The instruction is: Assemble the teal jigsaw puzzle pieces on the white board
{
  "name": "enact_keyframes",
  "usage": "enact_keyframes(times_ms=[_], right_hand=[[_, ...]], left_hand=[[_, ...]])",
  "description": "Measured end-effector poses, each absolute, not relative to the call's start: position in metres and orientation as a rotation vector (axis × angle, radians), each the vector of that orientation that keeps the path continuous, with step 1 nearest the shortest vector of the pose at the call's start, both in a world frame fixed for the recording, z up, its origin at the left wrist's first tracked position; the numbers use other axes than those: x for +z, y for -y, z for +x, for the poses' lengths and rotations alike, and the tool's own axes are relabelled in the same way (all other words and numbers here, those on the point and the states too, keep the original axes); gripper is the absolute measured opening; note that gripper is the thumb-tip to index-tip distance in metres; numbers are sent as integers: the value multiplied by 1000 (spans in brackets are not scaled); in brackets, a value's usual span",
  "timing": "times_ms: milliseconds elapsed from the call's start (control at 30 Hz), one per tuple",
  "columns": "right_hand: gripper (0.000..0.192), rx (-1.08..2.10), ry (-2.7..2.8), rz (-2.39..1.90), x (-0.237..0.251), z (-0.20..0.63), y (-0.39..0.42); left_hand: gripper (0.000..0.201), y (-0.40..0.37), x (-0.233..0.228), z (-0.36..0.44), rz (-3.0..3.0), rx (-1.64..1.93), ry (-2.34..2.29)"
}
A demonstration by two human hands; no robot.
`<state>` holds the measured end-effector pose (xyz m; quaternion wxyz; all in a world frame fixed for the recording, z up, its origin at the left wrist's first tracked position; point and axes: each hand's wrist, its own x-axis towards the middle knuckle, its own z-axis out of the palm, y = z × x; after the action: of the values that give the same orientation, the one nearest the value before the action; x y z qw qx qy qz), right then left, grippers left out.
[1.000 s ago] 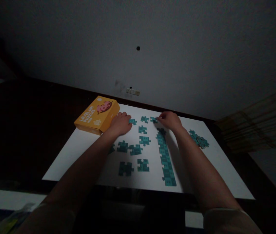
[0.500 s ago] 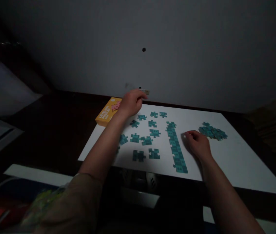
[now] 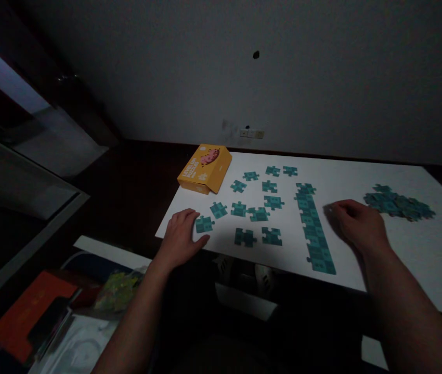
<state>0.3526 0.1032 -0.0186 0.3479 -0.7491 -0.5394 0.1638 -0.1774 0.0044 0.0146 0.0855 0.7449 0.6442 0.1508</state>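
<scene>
My left hand (image 3: 182,236) is at the near left edge of the white table, open, with thumb and fingers apart. Its fingertips are at a teal jigsaw piece (image 3: 204,224) lying flat. To the right of a joined strip of teal jigsaw pieces (image 3: 316,231), my right hand (image 3: 359,223) rests on the table with its fingers curled closed; no piece shows in it. At the strip's far end, another jigsaw piece (image 3: 307,188) meets or overlaps it; which, I cannot tell. Several loose teal pieces (image 3: 258,214) lie spread between my hands.
A yellow puzzle box (image 3: 201,169) stands at the table's far left corner, its flap open. Beyond my right hand is a heap of jigsaw pieces (image 3: 400,205). The white table (image 3: 361,174) is near a grey wall with sockets (image 3: 251,134). An orange item (image 3: 31,311) lies low at left.
My left hand has come back from above the box to the loose piece at the near left edge. The view has shifted left. My right hand keeps its place beside the strip.
</scene>
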Motion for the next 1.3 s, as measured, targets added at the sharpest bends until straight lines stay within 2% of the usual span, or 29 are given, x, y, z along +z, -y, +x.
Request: enact_keyframes(times_ms=[133,333,500,600,767,900,967,1133,1300], right_hand=[[43,378,1408,-1974,-16,351,-102],[45,370,1410,-1973,-9,342,-98],[46,352,1413,-1964,-13,344,-100],[47,380,1355,-1955,-14,346,-102],[44,392,1337,-1938,-13,347,-102],[42,386,1330,-1935,-13,348,-102],[43,386,1334,-1940,-13,348,-102],[46,410,1320,-1937,-5,341,-99],[47,408,1313,-1920,-6,340,-97]], left_hand=[[67,-11,12,-160,2199,461,-1939],[60,-47,20,-121,2092,421,-2108],[44,-69,16,-124,2061,494,-1902],[59,-74,15,-128,2074,508,-1820],[68,-68,14,-117,2050,564,-2062],[44,-71,11,-115,2004,586,-2027],[41,-79,9,-118,2012,588,-1938],[47,-97,6,-131,2002,600,-1793],[66,-76,7,-180,2002,727,-1609]])
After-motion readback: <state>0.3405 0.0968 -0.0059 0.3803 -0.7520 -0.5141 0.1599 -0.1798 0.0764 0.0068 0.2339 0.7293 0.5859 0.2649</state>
